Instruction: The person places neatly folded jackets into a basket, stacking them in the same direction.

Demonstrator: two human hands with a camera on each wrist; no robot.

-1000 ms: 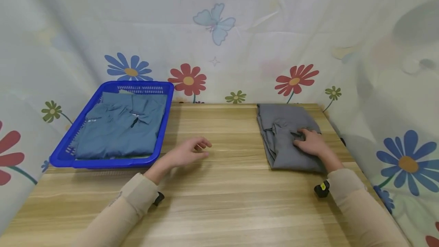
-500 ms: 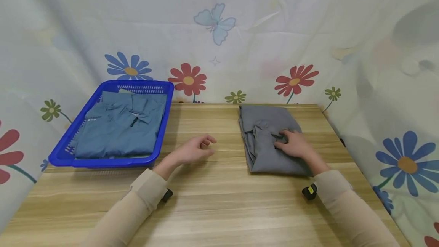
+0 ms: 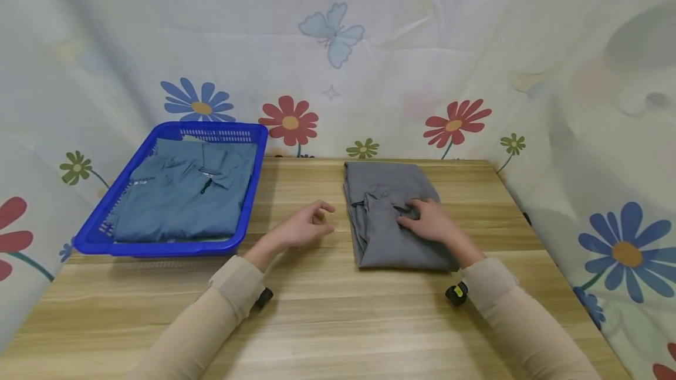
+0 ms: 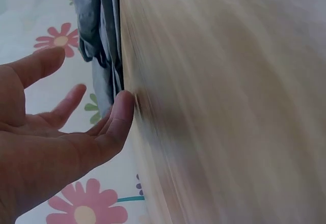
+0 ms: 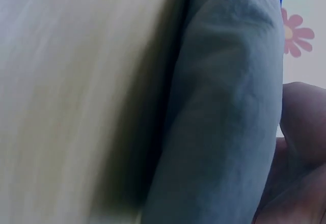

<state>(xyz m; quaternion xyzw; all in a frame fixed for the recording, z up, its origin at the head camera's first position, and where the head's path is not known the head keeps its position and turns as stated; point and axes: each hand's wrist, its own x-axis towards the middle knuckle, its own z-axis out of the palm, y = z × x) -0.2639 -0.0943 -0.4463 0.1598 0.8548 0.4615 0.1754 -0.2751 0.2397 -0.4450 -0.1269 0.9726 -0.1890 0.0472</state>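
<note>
In the head view, a folded grey garment (image 3: 380,239) lies flat on the table, with a bunched fold and a small dark gap on top. My right hand (image 3: 430,221) rests on its right half, thumb and fingers spread apart against the cloth. The garment's thick folded edge (image 5: 219,102) fills much of the right wrist view, with part of the hand behind it. My left hand (image 3: 303,224) holds nothing and hovers just left of the garment, fingers relaxed. In the left wrist view, the left fingers (image 4: 119,114) are parted, with the garment (image 4: 94,25) beyond them.
A blue plastic basket (image 3: 245,216) stands at the left of the wooden table (image 3: 338,321), holding a folded blue garment (image 3: 179,198) with a dark zip pull. A flower-printed curtain (image 3: 396,75) hangs behind the table and along both sides.
The grey garment has slid left across the table along with my right hand. My left hand has shifted slightly right and farther from me. The basket stays put.
</note>
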